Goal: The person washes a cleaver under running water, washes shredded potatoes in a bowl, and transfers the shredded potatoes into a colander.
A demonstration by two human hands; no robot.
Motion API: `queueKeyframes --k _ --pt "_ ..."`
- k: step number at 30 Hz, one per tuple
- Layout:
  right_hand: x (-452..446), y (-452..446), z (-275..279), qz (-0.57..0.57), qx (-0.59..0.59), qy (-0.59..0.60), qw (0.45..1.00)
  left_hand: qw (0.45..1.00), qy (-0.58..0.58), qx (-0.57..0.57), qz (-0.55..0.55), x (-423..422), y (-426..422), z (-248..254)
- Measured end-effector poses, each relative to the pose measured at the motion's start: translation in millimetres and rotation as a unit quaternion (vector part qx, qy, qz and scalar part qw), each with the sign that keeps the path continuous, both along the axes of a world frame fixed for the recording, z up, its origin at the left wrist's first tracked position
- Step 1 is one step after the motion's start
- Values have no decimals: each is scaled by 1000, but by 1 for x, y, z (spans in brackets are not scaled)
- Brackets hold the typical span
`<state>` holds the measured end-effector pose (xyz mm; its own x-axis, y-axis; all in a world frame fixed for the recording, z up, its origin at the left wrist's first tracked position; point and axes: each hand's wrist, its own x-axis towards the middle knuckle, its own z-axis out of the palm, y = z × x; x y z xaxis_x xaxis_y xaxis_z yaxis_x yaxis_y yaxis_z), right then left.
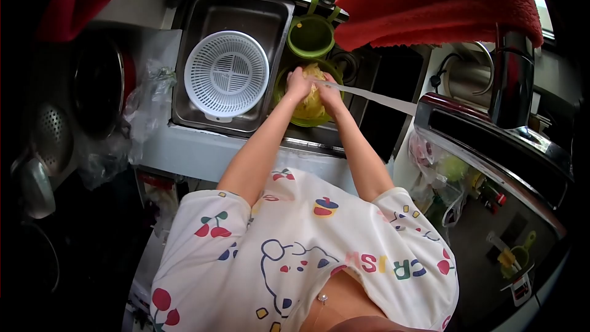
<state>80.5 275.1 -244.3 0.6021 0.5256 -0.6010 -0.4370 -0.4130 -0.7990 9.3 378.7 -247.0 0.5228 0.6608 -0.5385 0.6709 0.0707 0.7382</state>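
Observation:
My left hand (pixel 298 84) and my right hand (pixel 330 95) are close together over the right sink basin, fingers curled around a pale yellow, leafy-looking vegetable (pixel 309 106). Its exact kind is hard to make out, and my hands cover part of it. Beneath it is a yellow-green bowl (pixel 301 122). A stream of water (pixel 375 96) runs from the faucet (pixel 467 129) on the right and reaches the vegetable between my hands. Just beyond the bowl stands a green handled container (pixel 311 37).
In the left basin (pixel 239 9) sits a white plastic colander (pixel 227 75). A red towel (pixel 442 3) hangs over the faucet's tall post at upper right. Pans, a skimmer (pixel 52 138) and plastic bags (pixel 150 95) are on the left.

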Motion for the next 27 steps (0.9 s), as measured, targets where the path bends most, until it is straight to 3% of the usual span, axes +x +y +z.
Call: queueKeyframes --k 5,9,10,13,14,17,22,25,27 --pt "-2 -16 64 9 41 -69 997 975 -179 99 -91 -22 8 79" --pt "-7 -35 83 87 48 -148 984 931 -266 183 -173 -35 0 89" --pt "-7 -40 79 149 23 -162 975 942 -165 147 -253 -42 2 98" --pt "-7 -36 86 280 -46 -400 871 869 38 305 -387 -50 -6 101" --pt "-9 -32 81 288 -59 -355 887 874 58 304 -374 -50 -10 91" --pt "-17 -22 44 357 -73 -535 762 881 116 291 -356 -40 -25 47" --pt "-21 -14 -3 385 -157 -454 788 892 189 240 -334 -32 -28 3" --pt "-17 -16 -17 412 -145 -429 791 903 205 139 -352 -26 -20 -5" --pt "-7 -13 -21 478 -162 -328 798 910 181 97 -359 -22 -13 -3"
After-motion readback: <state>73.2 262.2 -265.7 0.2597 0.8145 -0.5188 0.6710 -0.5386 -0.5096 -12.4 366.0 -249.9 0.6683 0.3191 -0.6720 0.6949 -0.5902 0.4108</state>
